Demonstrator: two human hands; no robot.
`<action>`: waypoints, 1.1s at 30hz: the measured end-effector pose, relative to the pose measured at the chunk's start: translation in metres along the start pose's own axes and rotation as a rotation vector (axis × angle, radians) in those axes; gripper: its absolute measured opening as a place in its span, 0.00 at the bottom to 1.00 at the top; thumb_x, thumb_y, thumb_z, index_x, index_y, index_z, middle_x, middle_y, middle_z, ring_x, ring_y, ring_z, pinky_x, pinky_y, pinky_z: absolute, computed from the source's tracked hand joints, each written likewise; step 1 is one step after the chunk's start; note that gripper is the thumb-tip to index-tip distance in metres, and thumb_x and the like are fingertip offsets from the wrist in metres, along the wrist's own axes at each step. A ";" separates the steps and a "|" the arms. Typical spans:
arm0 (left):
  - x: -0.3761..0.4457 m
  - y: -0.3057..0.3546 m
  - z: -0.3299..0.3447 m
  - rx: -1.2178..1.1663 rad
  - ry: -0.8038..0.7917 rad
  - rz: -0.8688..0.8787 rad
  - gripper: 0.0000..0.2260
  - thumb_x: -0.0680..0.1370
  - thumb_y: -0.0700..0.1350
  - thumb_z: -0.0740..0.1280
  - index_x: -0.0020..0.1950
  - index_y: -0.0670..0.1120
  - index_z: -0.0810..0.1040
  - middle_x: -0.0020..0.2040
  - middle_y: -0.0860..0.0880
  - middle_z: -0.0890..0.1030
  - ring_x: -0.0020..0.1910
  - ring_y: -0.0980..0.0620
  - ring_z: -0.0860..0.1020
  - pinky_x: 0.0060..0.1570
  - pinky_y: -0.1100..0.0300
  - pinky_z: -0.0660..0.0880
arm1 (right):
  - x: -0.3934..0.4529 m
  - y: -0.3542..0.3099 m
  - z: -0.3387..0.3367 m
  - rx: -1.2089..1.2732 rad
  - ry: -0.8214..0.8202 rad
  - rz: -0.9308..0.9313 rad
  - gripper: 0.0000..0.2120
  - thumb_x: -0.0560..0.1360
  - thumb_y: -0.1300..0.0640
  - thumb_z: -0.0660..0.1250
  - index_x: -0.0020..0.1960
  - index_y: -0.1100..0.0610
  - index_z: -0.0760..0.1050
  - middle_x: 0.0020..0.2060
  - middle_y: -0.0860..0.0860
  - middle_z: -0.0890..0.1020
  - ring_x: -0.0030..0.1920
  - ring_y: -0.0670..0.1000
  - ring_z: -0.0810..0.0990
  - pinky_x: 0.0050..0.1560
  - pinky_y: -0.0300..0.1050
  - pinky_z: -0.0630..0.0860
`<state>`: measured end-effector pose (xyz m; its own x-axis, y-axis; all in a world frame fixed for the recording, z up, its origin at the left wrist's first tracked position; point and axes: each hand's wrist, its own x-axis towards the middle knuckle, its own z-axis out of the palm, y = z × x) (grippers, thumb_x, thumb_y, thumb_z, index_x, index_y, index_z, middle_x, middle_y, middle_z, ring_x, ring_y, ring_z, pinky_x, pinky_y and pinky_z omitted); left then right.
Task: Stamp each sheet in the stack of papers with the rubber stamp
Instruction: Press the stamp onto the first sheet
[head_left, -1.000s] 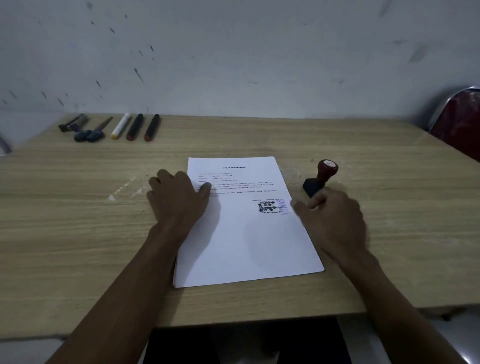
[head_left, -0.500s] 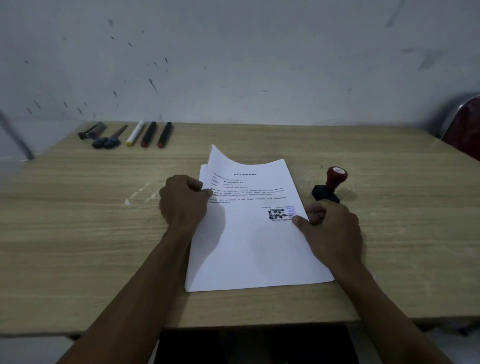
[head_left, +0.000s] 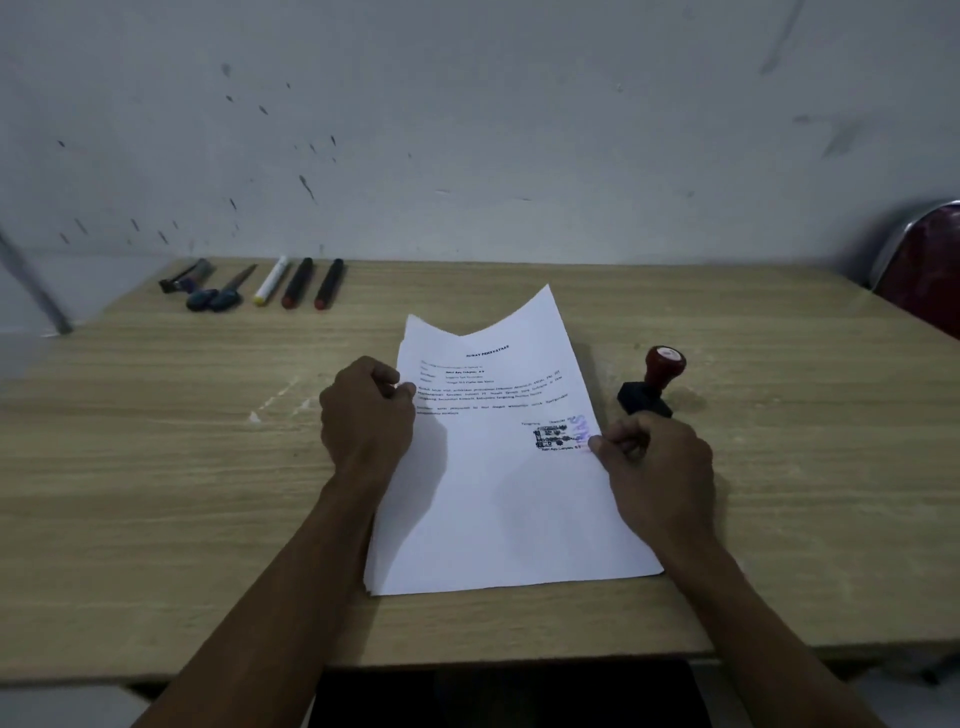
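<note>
Both hands are busy with the top white printed sheet (head_left: 498, 467), which already carries a purple stamp mark (head_left: 582, 428) beside its black printed block. The left hand (head_left: 366, 415) pinches the sheet's left edge with curled fingers, and the right hand (head_left: 657, 467) pinches the right edge just beside the mark. Held this way from both sides, the sheet's far end curls up off the stack of white papers (head_left: 375, 584) lying under it on the pale wood-grain worktop (head_left: 156, 493), probably so it can be lifted clear to expose the next page.

The rubber stamp with a dark red knob and black base (head_left: 652, 387) stands just right of the papers, close beyond the right hand, likely parked there for a quick pick-up.

Along the far left lie blue-handled scissors (head_left: 221, 291), a white marker (head_left: 271, 280) and two black markers with red ends (head_left: 311, 285).
</note>
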<state>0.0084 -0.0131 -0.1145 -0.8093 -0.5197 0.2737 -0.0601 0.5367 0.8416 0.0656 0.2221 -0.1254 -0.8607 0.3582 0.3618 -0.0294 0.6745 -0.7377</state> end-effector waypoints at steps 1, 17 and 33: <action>0.000 -0.001 0.000 0.016 -0.003 0.004 0.05 0.71 0.43 0.73 0.45 0.47 0.79 0.40 0.50 0.81 0.48 0.45 0.80 0.48 0.52 0.76 | 0.000 0.000 0.000 0.017 0.006 -0.034 0.08 0.70 0.59 0.76 0.37 0.52 0.78 0.29 0.40 0.78 0.32 0.41 0.77 0.32 0.39 0.69; 0.005 -0.007 0.003 -0.055 -0.056 0.028 0.12 0.72 0.49 0.73 0.51 0.44 0.78 0.40 0.50 0.81 0.44 0.48 0.78 0.44 0.59 0.70 | 0.002 -0.007 -0.013 0.460 0.031 -0.005 0.15 0.64 0.64 0.80 0.46 0.54 0.80 0.32 0.41 0.85 0.39 0.44 0.85 0.42 0.41 0.79; 0.013 -0.003 -0.027 -0.599 -0.231 -0.184 0.09 0.67 0.43 0.78 0.34 0.39 0.82 0.34 0.38 0.80 0.33 0.45 0.76 0.38 0.49 0.73 | -0.004 -0.019 -0.009 0.667 0.039 0.166 0.14 0.64 0.63 0.81 0.45 0.58 0.79 0.30 0.50 0.85 0.32 0.47 0.84 0.36 0.44 0.80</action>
<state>0.0140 -0.0392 -0.1007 -0.9252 -0.3760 0.0504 0.0721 -0.0440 0.9964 0.0737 0.2140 -0.1078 -0.8622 0.4539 0.2248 -0.2159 0.0721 -0.9737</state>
